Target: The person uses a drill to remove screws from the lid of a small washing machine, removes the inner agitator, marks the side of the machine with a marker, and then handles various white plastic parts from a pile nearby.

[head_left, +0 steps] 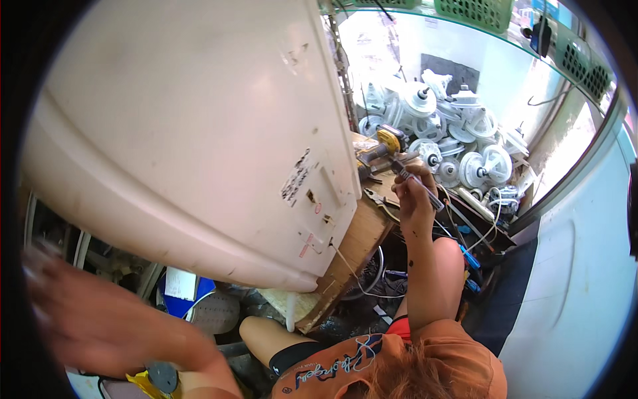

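Note:
My right hand [415, 194] is closed around a slim dark-and-silver tool [433, 199], whose exact kind I cannot make out. It is held above the wooden bench, to the right of a large cream plastic appliance body [199, 133]. This body leans over the bench, with a white cord [345, 265] coming out of a small hole near its lower right corner. At the far left my left hand [86, 312] is raised beside the body's lower left side. Motion smears its fingers, so what they hold, if anything, does not show.
On the wooden bench [362, 229] lie a yellow-and-black power tool [389, 141] and pliers [382, 199]. Behind is a heap of white pulley-like parts [452, 126]. Blue-handled tools [470, 259] lie beside my right knee. A light blue panel [575, 266] stands at the right.

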The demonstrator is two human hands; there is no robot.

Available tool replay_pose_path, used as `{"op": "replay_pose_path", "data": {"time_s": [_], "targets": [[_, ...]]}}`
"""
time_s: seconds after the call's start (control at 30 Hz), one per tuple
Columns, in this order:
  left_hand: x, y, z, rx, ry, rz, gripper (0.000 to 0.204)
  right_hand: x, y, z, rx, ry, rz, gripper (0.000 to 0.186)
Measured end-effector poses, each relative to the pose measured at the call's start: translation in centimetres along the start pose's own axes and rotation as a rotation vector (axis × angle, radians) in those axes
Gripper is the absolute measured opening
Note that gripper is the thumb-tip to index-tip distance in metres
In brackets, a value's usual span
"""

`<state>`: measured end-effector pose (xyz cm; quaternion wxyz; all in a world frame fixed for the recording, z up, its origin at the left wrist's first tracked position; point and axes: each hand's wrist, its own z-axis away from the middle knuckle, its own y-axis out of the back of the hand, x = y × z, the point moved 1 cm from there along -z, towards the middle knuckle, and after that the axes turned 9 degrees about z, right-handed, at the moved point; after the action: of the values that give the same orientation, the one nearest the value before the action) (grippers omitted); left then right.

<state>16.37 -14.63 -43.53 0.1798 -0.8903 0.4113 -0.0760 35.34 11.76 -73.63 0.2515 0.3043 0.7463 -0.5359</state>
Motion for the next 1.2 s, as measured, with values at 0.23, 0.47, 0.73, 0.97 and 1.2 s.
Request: {"op": "replay_pose_path", "data": {"time_s": [0.23,0.47,0.73,0.97,1.2], "targets": [[-1.1,-2.0,28.3,-1.149,0.996,-0.220,0.020,-5.5,3.0,1.8,-0.112,-0.068,0.137,0.024],[-4.5,-2.4,31.1,-1.023,0.932,-0.175,0.019,-8.3,2.9,1.9,-0.171,-0.091,0.325,0.027],[-4.4,-2.6,30.9,-1.095,0.960,-0.203,0.024,-7.3,3.0,2.0,-0.244,-0.145,0.446,0.030],[-4.2,-2.7,31.2,-1.152,0.935,-0.176,0.026,-6.2,2.7,1.6,-0.324,-0.279,0.573,0.030],[-5.0,-2.0,31.7,-1.152,1.232,-0.001,0.034,-5.2,3.0,0.8,-0.458,-0.331,0.595,0.028]]}}
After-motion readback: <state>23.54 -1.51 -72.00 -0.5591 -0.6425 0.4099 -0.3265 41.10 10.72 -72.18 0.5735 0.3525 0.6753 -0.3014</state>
